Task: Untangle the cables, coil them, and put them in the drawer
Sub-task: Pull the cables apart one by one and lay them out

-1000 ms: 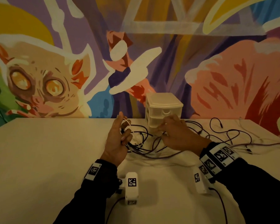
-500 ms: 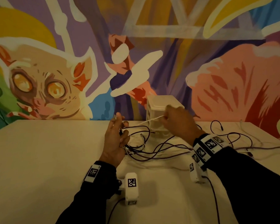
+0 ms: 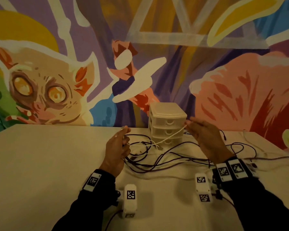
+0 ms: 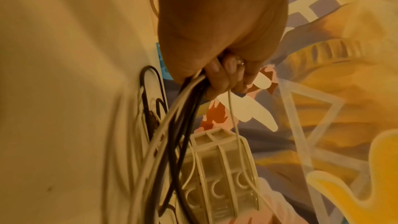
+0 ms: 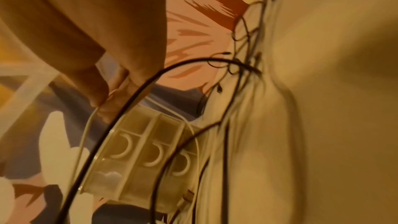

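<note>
A thin white cable point(image 3: 169, 136) runs taut across the front of the small white drawer unit point(image 3: 167, 121). My right hand point(image 3: 205, 139) pinches its upper end point(image 5: 92, 115) between thumb and fingers. My left hand point(image 3: 118, 147) grips a bundle of dark and white cables point(image 4: 185, 108) above the table. A tangle of dark cables point(image 3: 165, 157) lies on the table between both hands and trails off to the right point(image 3: 237, 147). All three drawers look closed in the right wrist view point(image 5: 150, 152).
The beige table point(image 3: 40, 164) stands against a painted mural wall point(image 3: 57, 80). More cable loops and plugs point(image 3: 274, 157) lie at the right end. White tagged camera blocks point(image 3: 130, 199) hang under each wrist near the front.
My right hand has lifted from the tangle and moved right, drawing the white cable out taut. My left hand has kept its grip on the bundle.
</note>
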